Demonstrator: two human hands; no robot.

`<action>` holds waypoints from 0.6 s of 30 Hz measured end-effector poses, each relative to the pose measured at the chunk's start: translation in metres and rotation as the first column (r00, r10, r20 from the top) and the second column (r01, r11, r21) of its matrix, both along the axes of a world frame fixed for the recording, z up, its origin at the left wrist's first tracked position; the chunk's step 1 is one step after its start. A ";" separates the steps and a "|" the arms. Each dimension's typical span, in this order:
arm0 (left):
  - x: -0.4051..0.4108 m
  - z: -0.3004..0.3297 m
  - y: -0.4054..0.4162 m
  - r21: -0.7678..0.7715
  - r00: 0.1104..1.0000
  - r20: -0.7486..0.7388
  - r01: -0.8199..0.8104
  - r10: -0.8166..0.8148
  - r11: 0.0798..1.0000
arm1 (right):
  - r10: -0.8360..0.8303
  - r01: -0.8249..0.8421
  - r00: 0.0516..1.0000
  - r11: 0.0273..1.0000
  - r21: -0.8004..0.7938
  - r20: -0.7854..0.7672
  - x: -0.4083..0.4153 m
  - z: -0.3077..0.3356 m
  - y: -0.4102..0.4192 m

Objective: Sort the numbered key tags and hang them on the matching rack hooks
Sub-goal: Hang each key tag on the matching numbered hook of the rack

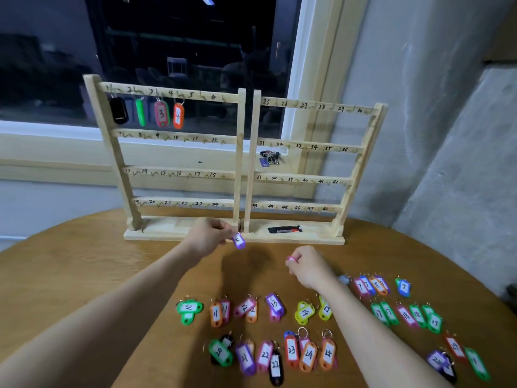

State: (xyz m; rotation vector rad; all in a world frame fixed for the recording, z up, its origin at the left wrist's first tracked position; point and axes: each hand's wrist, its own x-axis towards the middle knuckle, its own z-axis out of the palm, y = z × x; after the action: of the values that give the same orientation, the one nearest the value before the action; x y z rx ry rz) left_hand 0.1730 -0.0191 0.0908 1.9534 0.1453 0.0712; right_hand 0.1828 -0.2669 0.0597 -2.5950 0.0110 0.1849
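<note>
A wooden rack [242,152] with numbered hooks stands at the table's far side. A black tag [119,110], a green tag [140,112], pink tag 3 [162,113] and orange tag 4 [178,116] hang on its top left row. My left hand [209,236] pinches a purple tag [238,240] just in front of the rack's base. My right hand [307,266] is curled around a pink tag [289,259] above the table. Several numbered tags [303,351] lie in rows near me.
The round wooden table [84,270] bears everything. A black card [284,229] lies on the rack's base. A bunch of keys [270,158] sits on the windowsill behind the rack. A grey wall rises to the right.
</note>
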 end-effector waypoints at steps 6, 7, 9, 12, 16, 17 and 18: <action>-0.021 0.040 0.025 -0.012 0.997 0.083 -0.002 0.003 1.000 | 0.078 -0.111 0.992 0.925 0.363 0.103 -0.010 0.043 0.044; -0.024 0.045 0.027 -0.009 0.995 0.099 0.002 -0.001 1.000 | 0.077 -0.118 0.991 0.898 0.423 0.114 -0.011 0.051 0.050; -0.029 0.057 0.030 0.002 0.992 0.126 0.013 -0.013 1.000 | 0.090 -0.141 0.989 0.837 0.528 0.121 -0.014 0.066 0.061; -0.036 0.076 0.037 -0.015 0.987 0.162 0.023 -0.021 1.000 | 0.154 -0.183 0.983 0.730 0.659 0.102 -0.022 0.091 0.077; -0.042 0.100 0.049 0.006 0.978 0.205 0.020 -0.021 1.000 | 0.180 -0.190 0.979 0.642 0.742 0.096 -0.026 0.118 0.095; -0.042 0.105 0.052 0.016 0.977 0.213 0.020 -0.023 1.000 | 0.180 -0.197 0.978 0.644 0.739 0.104 -0.025 0.123 0.099; -0.043 0.111 0.055 0.035 0.976 0.217 0.015 -0.023 0.999 | 0.181 -0.204 0.977 0.644 0.737 0.113 -0.023 0.126 0.102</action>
State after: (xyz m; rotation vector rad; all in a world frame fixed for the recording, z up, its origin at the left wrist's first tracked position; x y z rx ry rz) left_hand 0.1298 0.0360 0.2021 1.9654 -0.0191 0.2751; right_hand 0.1600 -0.1646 0.1860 -1.7519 -0.2982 0.1793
